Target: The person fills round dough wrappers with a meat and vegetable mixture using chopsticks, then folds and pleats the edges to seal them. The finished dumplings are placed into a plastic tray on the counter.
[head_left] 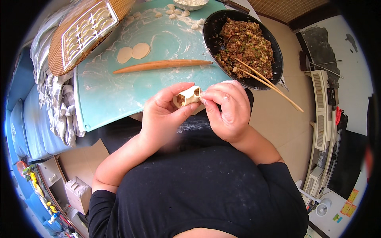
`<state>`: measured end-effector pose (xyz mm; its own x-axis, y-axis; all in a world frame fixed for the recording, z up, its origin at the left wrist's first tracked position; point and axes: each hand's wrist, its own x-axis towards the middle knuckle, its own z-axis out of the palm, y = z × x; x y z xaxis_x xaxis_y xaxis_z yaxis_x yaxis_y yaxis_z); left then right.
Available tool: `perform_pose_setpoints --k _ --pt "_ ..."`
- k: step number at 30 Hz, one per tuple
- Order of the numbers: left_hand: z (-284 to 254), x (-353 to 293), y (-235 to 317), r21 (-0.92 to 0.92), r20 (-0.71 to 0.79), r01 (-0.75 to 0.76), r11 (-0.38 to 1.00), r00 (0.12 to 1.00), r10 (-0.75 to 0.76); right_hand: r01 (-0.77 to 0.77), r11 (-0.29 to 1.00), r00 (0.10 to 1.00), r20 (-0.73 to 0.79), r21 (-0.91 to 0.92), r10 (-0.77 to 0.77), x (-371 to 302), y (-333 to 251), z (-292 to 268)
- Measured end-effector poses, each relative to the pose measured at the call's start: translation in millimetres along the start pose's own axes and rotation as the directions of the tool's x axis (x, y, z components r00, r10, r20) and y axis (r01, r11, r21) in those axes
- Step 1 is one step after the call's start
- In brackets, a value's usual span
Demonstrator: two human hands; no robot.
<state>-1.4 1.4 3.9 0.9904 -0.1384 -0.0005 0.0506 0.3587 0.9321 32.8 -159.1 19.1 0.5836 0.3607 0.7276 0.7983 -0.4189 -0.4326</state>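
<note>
Between my two hands is a half-folded dumpling (192,91), its wrapper pinched in the middle and brown filling showing at the open ends. My left hand (166,105) cradles it with thumb and fingers. The fingertips of my right hand (228,105) pinch the wrapper's right edge. Beyond my hands a wooden rolling pin (162,66) lies on the floured green mat (99,95). Round dough wrappers (141,50) rest just behind the pin. To the right stands a black pan (279,51) of minced filling (248,43), with wooden chopsticks (274,86) leaning over its rim.
At the far left, a plastic tray of folded dumplings (88,32) sits on a round woven board (57,59). Small dough pieces (172,12) and a bowl of flour (191,4) are at the back. Grey patterned cloth (59,107) hangs along the table's left side.
</note>
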Motion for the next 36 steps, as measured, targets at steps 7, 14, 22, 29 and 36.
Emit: perform_pose_setpoints --k 7,14,22,29,36 --pt "0.2 0.8 5.0 -0.041 -0.009 0.08 0.996 0.997 -0.08 -0.327 0.893 0.942 0.029 0.308 0.335 -4.0 -0.8 0.6" --pt "1.9 -0.5 5.1 -0.065 0.018 0.062 0.996 0.998 -0.061 -0.367 0.852 0.923 0.258 0.373 0.285 -3.8 3.2 -0.7" --pt "2.0 -1.0 5.4 -0.045 0.028 0.071 0.996 0.997 -0.07 -0.243 0.911 0.969 0.126 0.334 0.212 -3.3 2.6 4.0" --pt "2.5 -2.0 3.4 -0.011 0.029 0.059 0.998 0.998 -0.059 -0.127 0.986 0.987 0.113 0.107 0.115 0.1 -1.8 -2.0" --pt "0.7 -1.1 6.9 0.019 0.012 0.126 0.992 0.992 -0.126 -0.068 0.998 0.997 0.025 -0.018 0.069 1.2 2.5 3.3"
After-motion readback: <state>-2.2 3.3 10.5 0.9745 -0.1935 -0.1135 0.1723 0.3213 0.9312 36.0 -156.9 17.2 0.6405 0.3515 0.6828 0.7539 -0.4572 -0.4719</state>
